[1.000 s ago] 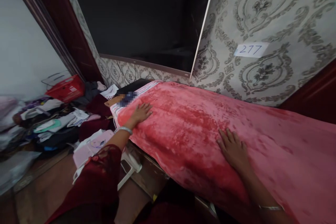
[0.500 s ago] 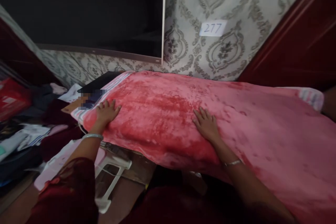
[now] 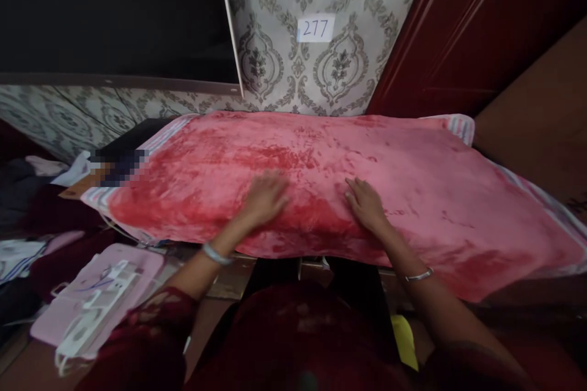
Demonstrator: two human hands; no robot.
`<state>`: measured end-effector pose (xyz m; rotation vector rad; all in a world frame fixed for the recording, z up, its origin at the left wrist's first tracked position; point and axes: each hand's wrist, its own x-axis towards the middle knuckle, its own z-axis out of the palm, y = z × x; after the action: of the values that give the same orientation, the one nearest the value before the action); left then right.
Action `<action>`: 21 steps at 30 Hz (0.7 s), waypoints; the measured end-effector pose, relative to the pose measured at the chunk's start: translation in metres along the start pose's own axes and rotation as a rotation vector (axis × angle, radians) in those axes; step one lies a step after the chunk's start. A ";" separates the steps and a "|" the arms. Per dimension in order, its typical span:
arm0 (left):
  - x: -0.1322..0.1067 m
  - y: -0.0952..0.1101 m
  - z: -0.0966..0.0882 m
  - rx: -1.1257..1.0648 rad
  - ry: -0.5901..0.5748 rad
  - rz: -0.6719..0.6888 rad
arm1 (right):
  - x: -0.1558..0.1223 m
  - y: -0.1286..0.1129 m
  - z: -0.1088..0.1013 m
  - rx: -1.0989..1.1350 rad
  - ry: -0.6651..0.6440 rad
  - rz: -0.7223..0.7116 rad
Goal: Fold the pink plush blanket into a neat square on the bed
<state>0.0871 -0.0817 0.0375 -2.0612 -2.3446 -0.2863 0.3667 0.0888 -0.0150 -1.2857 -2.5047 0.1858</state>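
A plush pink-red blanket covers a long table against the wall, over a striped cloth whose edges show at both ends. My left hand lies flat and open on the blanket near its front middle, slightly blurred. My right hand rests open on the blanket a short way to the right, fingers stretched forward. Each wrist wears a silver bangle, and a dark red sleeve covers my left upper arm.
A dark screen hangs on the patterned wall, with a paper label "277" beside it. A red-brown door stands at right. Piled clothes lie at left. A pink case with a white plastic piece sits on the floor.
My left hand slid right along the blanket from its left end to the middle. My right hand stays flat on the blanket. The view swung right, showing the blanket's whole length.
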 end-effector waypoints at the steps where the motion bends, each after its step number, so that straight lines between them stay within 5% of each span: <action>1: 0.005 0.033 0.013 -0.040 -0.015 0.131 | -0.009 -0.003 0.001 -0.025 0.003 -0.008; 3: 0.011 0.085 0.034 -0.072 -0.041 0.265 | -0.022 -0.014 0.003 -0.075 -0.002 -0.046; 5: 0.013 0.113 0.049 -0.087 -0.044 0.289 | -0.030 -0.024 0.004 -0.135 -0.019 -0.062; 8: 0.008 0.107 0.058 -0.092 -0.006 0.286 | -0.036 -0.030 0.005 -0.190 -0.026 -0.059; 11: -0.011 0.055 0.054 -0.059 0.013 0.242 | -0.037 -0.028 0.006 -0.185 -0.001 -0.062; 15: -0.052 -0.051 0.026 0.070 -0.053 0.051 | -0.039 -0.024 0.010 -0.181 0.022 -0.077; 21: -0.121 -0.201 -0.028 0.171 0.002 -0.421 | -0.040 -0.022 0.016 -0.188 0.045 -0.080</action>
<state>-0.0974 -0.2288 0.0237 -1.4824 -2.6758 -0.0828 0.3657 0.0440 -0.0332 -1.2395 -2.5792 -0.0983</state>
